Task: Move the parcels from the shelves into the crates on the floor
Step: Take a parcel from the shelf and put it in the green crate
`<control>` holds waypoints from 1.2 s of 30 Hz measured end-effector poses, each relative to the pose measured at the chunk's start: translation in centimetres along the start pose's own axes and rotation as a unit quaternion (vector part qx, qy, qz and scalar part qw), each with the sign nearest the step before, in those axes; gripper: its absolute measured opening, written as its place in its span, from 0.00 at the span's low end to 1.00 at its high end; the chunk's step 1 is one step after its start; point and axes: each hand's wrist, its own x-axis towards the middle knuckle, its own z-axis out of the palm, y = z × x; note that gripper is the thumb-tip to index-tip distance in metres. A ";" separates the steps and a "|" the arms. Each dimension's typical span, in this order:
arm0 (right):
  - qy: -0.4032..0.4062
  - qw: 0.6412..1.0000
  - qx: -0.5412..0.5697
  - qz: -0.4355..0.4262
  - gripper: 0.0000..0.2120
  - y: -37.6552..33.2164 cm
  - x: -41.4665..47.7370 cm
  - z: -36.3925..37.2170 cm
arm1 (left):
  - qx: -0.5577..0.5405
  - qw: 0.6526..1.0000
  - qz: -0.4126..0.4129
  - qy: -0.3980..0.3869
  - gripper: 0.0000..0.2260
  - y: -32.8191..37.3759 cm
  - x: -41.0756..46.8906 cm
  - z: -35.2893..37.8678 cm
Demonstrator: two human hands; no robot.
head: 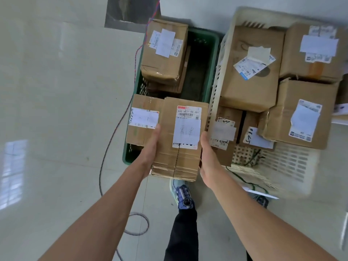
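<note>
Head view: both arms reach down and forward over the green crate (212,72), which stands on the floor (56,110). The left hand (150,149) and right hand (207,153) grip the held parcel (180,140) by its two long sides. Each thumb lies along the top edge, while the fingers go under the cardboard and are hidden, so I judge them wrapped beneath it rather than seeing it. The held parcel hangs over the near end of the green crate, label up, not yet set down.

Inside the green crate, a far parcel (163,53) sits at the far end and a near parcel (143,119) lies at the near left corner, just beside the held one. The middle of the green crate shows dark bare bottom, so there is room. Just right of the green crate, a white crate (282,166) holds stacked parcels (252,68), about five, piled up to its rim. A cable (113,140) runs along the floor left of the green crate, and a shoe (183,194) stands on the near side of it.

As a judgement, the task is well along: one crate looks nearly full, the green one has two parcels and this one about to go in. The shelves are out of view, so what is left there I cannot tell
</note>
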 end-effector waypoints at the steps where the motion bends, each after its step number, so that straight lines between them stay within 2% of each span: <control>1: 0.000 1.000 -0.003 0.002 0.36 0.1 0.8 0.0 | 0.004 1.000 -0.003 0.001 0.28 -0.3 0.6 -0.1; 8: 0.030 0.999 0.001 0.018 0.35 0.4 4.2 0.5 | 0.015 1.000 -0.022 0.004 0.34 -1.1 3.8 0.4; 17: 0.097 0.995 0.032 0.010 0.32 0.8 8.0 1.5 | 0.035 0.998 -0.016 0.041 0.27 -0.5 6.2 1.6; 27: 0.152 0.984 0.005 -0.096 0.30 1.4 5.0 2.9 | 0.043 0.998 0.037 0.025 0.27 -0.7 5.1 1.6; 31: 0.142 0.981 -0.001 -0.134 0.31 2.0 2.1 3.2 | 0.049 0.996 0.055 0.058 0.17 -0.6 3.4 1.2; 34: 0.123 0.979 0.011 -0.163 0.35 1.8 -0.3 3.1 | 0.040 0.995 0.070 0.066 0.28 0.7 0.6 1.3; 36: 0.103 0.979 0.014 -0.174 0.42 0.9 -2.2 2.7 | 0.030 0.994 0.083 0.067 0.29 1.4 -1.2 1.5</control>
